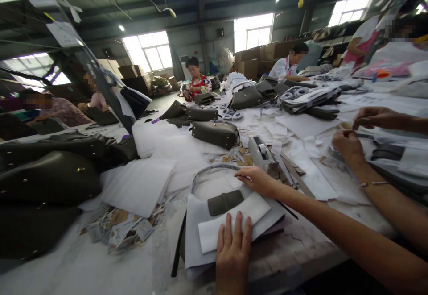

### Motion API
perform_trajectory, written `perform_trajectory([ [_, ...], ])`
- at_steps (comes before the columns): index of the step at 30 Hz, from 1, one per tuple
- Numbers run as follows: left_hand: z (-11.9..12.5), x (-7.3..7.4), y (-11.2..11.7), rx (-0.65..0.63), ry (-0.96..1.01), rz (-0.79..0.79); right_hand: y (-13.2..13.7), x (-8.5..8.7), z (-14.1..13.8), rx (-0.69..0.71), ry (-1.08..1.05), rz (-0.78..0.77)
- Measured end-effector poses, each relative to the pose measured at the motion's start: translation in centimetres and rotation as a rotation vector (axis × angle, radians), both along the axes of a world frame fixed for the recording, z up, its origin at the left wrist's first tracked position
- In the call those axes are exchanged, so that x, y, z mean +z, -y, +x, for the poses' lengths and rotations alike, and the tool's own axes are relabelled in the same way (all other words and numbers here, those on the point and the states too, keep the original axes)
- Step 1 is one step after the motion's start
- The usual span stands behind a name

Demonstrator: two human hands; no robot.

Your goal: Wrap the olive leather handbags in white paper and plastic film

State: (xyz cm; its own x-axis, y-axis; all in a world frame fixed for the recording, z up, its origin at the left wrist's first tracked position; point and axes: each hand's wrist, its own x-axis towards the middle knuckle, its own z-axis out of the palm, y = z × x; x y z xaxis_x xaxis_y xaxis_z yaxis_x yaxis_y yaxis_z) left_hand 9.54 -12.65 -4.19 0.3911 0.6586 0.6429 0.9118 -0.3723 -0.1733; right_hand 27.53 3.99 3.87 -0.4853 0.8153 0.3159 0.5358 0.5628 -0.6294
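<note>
A dark olive handbag (182, 247) lies flat before me, mostly under a white foam sheet (195, 223). Its wrapped handle (199, 177) arches away from me. On the sheet rests a small olive piece with a strap across it (225, 202), partly overlapped by a folded white foam strip (234, 222). My left hand (233, 246) presses flat on that strip, fingers stretched out. Beside the handle's right end, my right hand (257, 180) has its thumb and fingers together; what they pinch, if anything, is too small to make out. A tape dispenser (262, 152) stands just beyond it.
Loose tags (120, 228) and stacked foam sheets (140, 185) lie to the left, beside piled olive bags (50, 183). Another olive bag (216, 133) sits ahead. At right, a co-worker's hands (349, 145) work close by. A slanted metal post (100, 78) rises at left.
</note>
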Motion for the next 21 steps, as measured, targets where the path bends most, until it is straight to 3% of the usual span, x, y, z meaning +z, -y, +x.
perform_trajectory([
  [3,0.2,-0.1,0.4,0.014,-0.006,-0.034,0.4,0.7,0.1,0.099,0.026,-0.038],
  [6,0.3,-0.2,0.5,0.011,-0.01,-0.052,3.2,0.4,1.8,0.212,0.113,-0.049],
  [12,0.5,0.0,0.2,-0.007,-0.002,-0.081,7.4,-3.8,4.9,0.257,0.324,-0.008],
  [15,0.5,-0.1,0.1,-0.009,-0.009,-0.095,7.2,-4.0,4.9,0.263,0.338,0.0],
  [18,0.5,-0.2,0.1,-0.012,-0.01,-0.081,5.7,-2.4,4.0,0.256,0.347,-0.054],
  [21,0.6,-0.3,0.2,-0.006,-0.017,-0.067,2.7,-1.1,2.0,0.137,0.357,-0.097],
])
